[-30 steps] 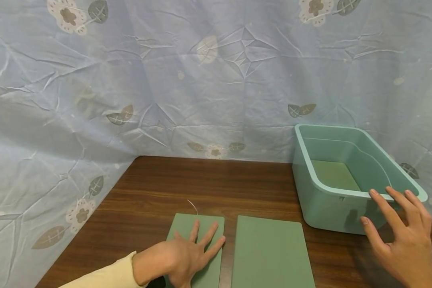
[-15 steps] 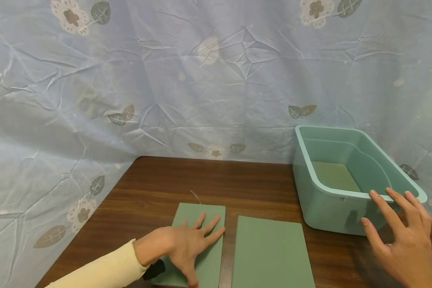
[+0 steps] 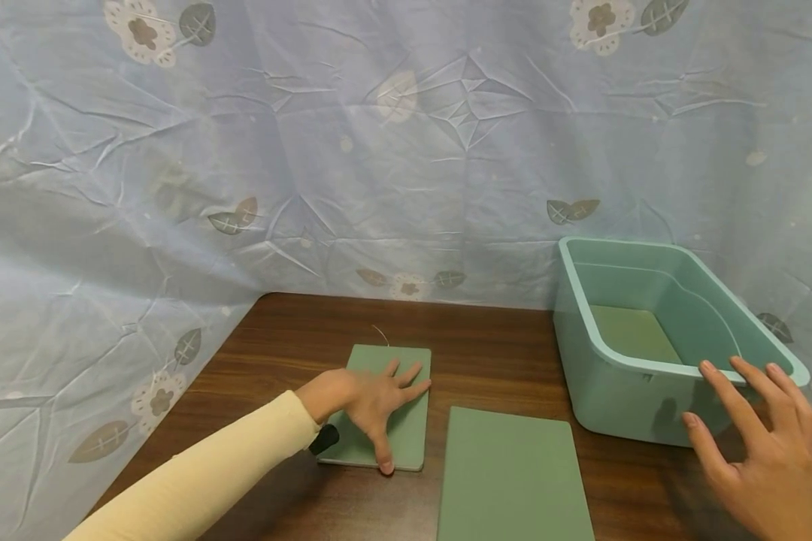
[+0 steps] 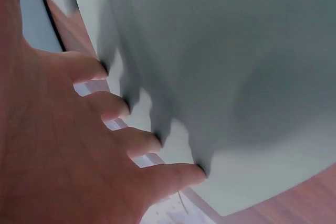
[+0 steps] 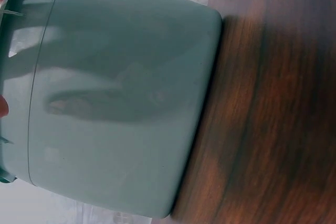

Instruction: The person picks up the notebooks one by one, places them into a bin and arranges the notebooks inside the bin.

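A green notebook (image 3: 413, 432) lies flat on the table, a thin pale thread (image 3: 381, 333) sticking out past its far edge. Over it my left hand (image 3: 372, 402) is spread, thumb tip at the near edge. In the left wrist view the fingertips (image 4: 197, 173) press on the cover (image 4: 262, 66). My right hand (image 3: 765, 443) is beside the light green plastic bin (image 3: 602, 398), fingers at its near rim and thumb held apart in front of the wall. The right wrist view shows mainly the bin's wall (image 5: 115, 145), with fingertips just at the left edge.
A second green notebook (image 3: 514, 481) lies to the right of the first, nearer to me. Inside the bin, a flat green piece (image 3: 632, 334) covers part of the floor. A patterned cloth (image 3: 406, 150) hangs behind the dark wooden table (image 3: 311, 323).
My left hand has slid its notebook forward and slightly right, away from me, so its near edge now shows. The right hand has stayed by the bin, and the second notebook has not moved.
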### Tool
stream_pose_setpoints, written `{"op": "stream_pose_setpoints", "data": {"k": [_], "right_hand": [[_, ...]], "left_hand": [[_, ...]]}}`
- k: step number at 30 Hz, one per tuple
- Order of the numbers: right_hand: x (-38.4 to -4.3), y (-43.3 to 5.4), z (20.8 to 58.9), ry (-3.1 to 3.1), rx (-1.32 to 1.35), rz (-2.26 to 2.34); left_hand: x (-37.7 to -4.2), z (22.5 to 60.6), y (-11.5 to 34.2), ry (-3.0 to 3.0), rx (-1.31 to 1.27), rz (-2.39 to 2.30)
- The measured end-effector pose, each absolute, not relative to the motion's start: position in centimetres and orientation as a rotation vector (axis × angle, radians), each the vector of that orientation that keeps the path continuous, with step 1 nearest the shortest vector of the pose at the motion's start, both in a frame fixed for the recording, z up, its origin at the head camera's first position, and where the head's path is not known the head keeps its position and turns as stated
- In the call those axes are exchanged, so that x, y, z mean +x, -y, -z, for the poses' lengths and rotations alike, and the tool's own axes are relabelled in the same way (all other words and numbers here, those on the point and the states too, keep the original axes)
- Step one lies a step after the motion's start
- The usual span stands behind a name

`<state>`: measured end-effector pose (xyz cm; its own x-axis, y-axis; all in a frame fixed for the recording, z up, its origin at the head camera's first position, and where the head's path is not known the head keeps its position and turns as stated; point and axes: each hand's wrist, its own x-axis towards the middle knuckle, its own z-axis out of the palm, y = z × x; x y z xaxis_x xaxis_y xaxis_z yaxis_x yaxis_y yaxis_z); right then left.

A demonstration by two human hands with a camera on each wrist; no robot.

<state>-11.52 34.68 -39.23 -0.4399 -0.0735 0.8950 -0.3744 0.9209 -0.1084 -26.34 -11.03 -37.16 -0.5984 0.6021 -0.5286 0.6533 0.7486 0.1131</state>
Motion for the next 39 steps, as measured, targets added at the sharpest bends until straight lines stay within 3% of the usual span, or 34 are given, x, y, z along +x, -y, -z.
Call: {"op": "stream_pose_setpoints", "data": {"k": [12,22,29,39], "right_hand": [[-11.4,-34.6,39.1,2.015,0.330,-0.347],[-11.3,-34.3,38.8,1.998,0.338,-0.351],[-11.3,-34.3,39.0,2.006,0.329,-0.346],[-11.6,-34.9,39.3,1.997,0.344,-0.349]], "left_hand": [[-28.6,37.4,11.8,-2.459,0.817,-0.063],[-28.5,37.3,13.2,-2.564,0.513,-0.718],[-27.4,37.6,12.3,-2.723,0.305,-0.532],[-27.2,37.7,11.8,-2.799,0.200,-0.467]]}}
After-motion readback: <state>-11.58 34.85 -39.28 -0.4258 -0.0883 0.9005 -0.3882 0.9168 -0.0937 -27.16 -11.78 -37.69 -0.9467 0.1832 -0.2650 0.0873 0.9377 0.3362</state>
